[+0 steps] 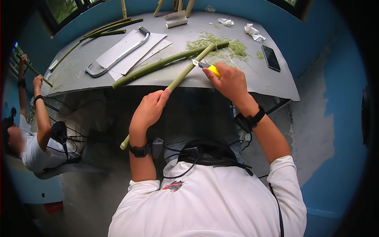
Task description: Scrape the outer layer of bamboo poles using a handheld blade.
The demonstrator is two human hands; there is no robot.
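My left hand (149,108) is wrapped round a peeled, pale green bamboo pole (182,76). The pole slants from beside my left forearm up over the table edge, its far end on a green bamboo pole (158,65) that lies across the table. In my right hand (230,81) is a yellow-handled utility knife (213,71), gripped with its blade against the peeled pole. Green shavings (213,39) are heaped round the pole's far end.
A hacksaw (118,57) lies on white sheets (154,45) at the left of the grey table (260,81). Thin green stalks (106,29) lie behind it. A phone (271,58) and crumpled tissues (254,33) are at the right. At far left a seated person (43,134) holds a green stalk.
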